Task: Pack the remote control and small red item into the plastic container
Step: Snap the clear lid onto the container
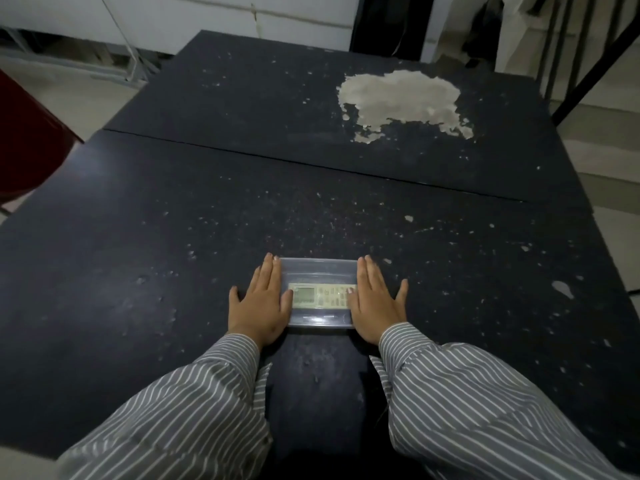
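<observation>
A clear plastic container sits on the dark table near its front edge. Inside it lies a pale remote control, lengthwise left to right, screen toward the left. My left hand lies flat against the container's left side, fingers straight and spread, with one fingertip over the remote's left end. My right hand lies flat against the right side in the same way, a fingertip touching the remote's right end. Neither hand grips anything. No small red item shows in view.
The dark table is scuffed, with a large pale worn patch at the far right and a seam across its middle. A dark red object stands off the table's left edge. Black metal rods stand at the far right.
</observation>
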